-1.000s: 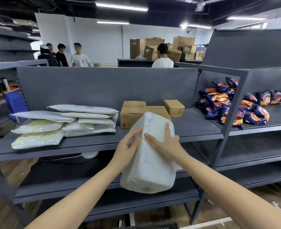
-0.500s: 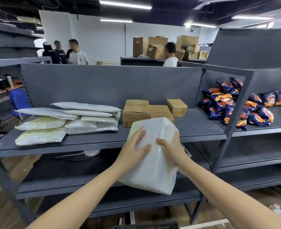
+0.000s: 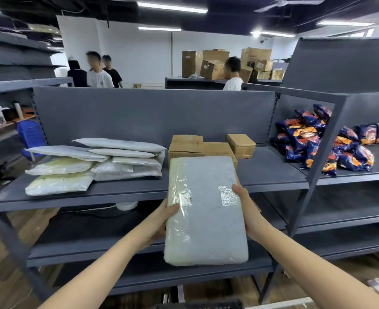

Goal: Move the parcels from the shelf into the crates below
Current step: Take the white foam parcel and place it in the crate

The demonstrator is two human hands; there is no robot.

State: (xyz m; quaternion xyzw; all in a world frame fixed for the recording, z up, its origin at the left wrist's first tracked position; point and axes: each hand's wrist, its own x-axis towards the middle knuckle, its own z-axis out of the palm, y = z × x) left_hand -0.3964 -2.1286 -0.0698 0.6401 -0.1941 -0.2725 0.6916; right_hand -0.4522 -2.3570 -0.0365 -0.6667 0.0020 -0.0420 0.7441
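I hold a white foam-wrapped parcel (image 3: 208, 217) with clear tape strips in front of the grey shelf (image 3: 128, 192), its broad face turned toward me. My left hand (image 3: 165, 221) grips its left edge and my right hand (image 3: 248, 210) grips its right edge. On the shelf lie several white and pale-yellow padded mailers (image 3: 95, 166) at the left. Three brown cardboard boxes (image 3: 206, 148) sit behind the held parcel. A dark crate rim (image 3: 206, 305) shows at the bottom edge.
Blue and orange snack bags (image 3: 317, 143) pile on the neighbouring shelf at the right. Lower grey shelves (image 3: 117, 248) run beneath. Several people stand in the background near stacked cardboard cartons (image 3: 224, 63). A blue chair (image 3: 31, 139) is at the left.
I have turned the parcel so its flat face points at me, and my hands have shifted from its top to its left and right edges.
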